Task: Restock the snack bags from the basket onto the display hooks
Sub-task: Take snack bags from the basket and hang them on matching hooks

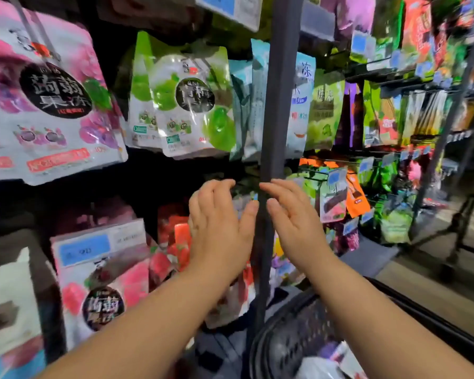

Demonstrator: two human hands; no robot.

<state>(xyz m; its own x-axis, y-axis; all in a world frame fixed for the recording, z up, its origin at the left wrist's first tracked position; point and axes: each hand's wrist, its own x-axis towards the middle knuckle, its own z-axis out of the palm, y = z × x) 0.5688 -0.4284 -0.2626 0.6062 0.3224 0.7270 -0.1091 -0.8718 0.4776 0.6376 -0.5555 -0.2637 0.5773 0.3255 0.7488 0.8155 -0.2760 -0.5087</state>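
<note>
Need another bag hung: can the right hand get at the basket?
Probably yes: the right hand is open and empty, and the basket sits open-topped just below that arm.

Grey upright post (271,105), wire racks (447,132) down the aisle — dim light, tan floor (449,296)

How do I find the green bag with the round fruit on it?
Find the grey pole up the middle. Left of it hang pale blue bags, then the green bag. Its front shows green fruit round a black circle; the big bag further left is pink.
</note>
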